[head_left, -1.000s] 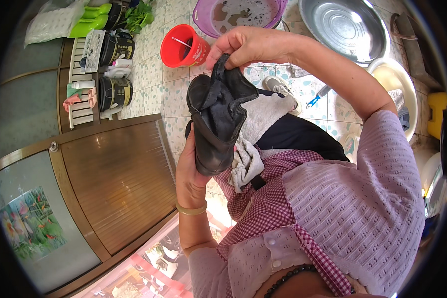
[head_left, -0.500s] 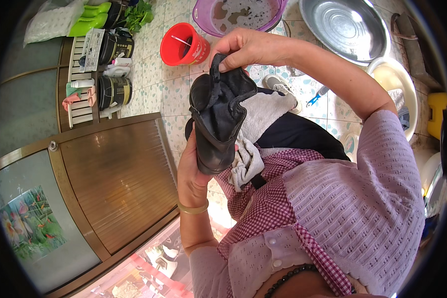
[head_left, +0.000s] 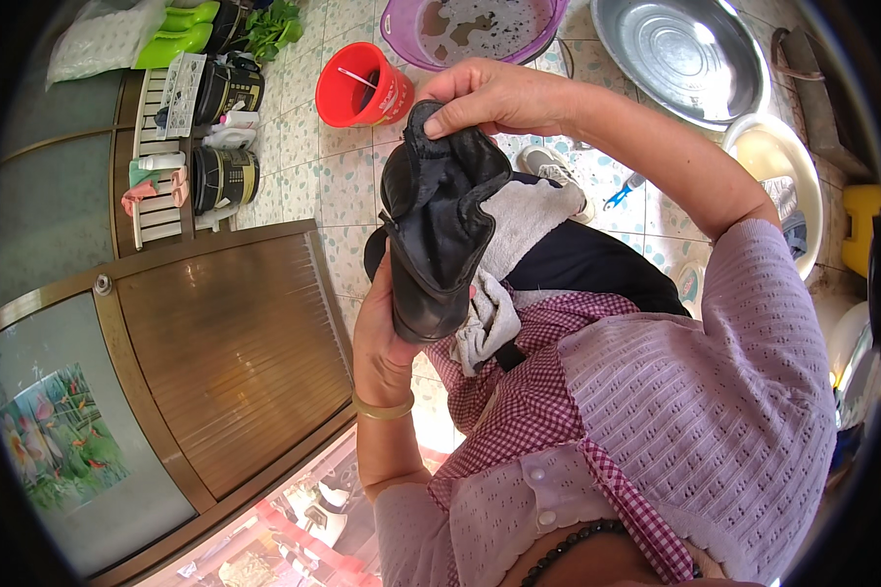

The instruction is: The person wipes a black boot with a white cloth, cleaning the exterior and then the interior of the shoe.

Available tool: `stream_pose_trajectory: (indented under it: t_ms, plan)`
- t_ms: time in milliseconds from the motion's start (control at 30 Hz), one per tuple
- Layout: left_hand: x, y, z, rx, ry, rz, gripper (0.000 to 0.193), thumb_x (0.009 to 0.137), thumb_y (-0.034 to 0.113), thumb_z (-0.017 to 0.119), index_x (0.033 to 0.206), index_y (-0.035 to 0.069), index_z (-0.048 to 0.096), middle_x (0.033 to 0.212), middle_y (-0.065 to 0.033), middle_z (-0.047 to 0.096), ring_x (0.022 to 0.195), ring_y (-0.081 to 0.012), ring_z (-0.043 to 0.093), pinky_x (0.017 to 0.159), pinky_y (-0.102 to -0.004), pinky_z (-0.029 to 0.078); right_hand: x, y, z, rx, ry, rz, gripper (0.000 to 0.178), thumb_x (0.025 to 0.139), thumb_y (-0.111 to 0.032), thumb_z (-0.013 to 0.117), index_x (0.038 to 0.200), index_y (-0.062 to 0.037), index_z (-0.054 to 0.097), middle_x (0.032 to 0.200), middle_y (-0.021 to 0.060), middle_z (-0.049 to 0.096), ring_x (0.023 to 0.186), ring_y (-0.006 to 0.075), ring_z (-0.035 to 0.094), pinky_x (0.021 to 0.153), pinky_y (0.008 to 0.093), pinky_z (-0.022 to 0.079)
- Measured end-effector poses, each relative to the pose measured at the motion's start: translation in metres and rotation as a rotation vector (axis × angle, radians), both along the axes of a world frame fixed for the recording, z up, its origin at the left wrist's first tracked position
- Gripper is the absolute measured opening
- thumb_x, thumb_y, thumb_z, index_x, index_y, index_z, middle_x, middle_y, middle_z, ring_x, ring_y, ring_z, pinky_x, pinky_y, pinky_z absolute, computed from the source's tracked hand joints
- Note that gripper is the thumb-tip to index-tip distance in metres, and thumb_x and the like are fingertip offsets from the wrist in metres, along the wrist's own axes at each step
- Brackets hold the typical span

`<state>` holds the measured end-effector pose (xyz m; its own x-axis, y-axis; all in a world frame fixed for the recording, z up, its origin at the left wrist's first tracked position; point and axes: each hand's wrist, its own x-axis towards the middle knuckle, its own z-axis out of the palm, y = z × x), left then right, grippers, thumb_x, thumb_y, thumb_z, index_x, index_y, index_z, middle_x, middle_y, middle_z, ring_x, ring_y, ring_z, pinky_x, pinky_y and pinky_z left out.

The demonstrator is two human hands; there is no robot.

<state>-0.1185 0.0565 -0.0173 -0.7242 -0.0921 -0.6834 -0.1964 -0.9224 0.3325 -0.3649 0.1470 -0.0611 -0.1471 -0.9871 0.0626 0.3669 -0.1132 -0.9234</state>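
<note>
A black leather ankle boot is held up in front of my body, its opening toward the far side. My left hand wraps round the lower end of the boot from beneath, its fingers partly hidden behind it. With thumb and fingers, my right hand pinches the upper edge of the boot's shaft and spreads the collar. Beneath the boot, a greyish-white towel lies across my lap over dark trousers, and part of it bunches up at a checked apron.
On the tiled floor stand a red bucket with a white stick in it, a purple basin of dirty water, a metal basin and a cream tub. A blue-handled brush lies nearby. To the left are a slatted rack and a brown door.
My right hand has pulled the boot's upper edge a little, so the collar lies flatter and wider. The boot has shifted slightly to the right.
</note>
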Motion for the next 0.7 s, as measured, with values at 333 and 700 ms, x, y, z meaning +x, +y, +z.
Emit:
stream_pose_trajectory:
  t_ms: [333, 700]
  plan:
    - [0.003, 0.001, -0.001, 0.016, 0.003, -0.015, 0.050, 0.097, 0.040, 0.041, 0.131, 0.003, 0.044, 0.121, -0.0204, 0.056, 0.100, -0.0343, 0.061, 0.085, -0.0476, 0.052, 0.004, 0.006, 0.007, 0.023, -0.023, 0.024, 0.020, 0.083, -0.019, 0.068, 0.098, -0.0062, 0.067, 0.078, -0.0053, 0.063, 0.063, 0.0012, 0.054, 0.054, 0.0166, 0.040]
    - [0.008, -0.003, -0.010, 0.061, 0.026, -0.022, 0.051, 0.097, 0.041, 0.039, 0.131, 0.003, 0.044, 0.122, -0.0215, 0.055, 0.102, -0.0359, 0.060, 0.087, -0.0499, 0.051, 0.005, 0.003, 0.000, 0.020, -0.081, 0.019, 0.024, 0.084, -0.018, 0.068, 0.102, -0.0021, 0.065, 0.088, 0.0018, 0.067, 0.079, 0.0090, 0.064, 0.074, 0.0204, 0.052]
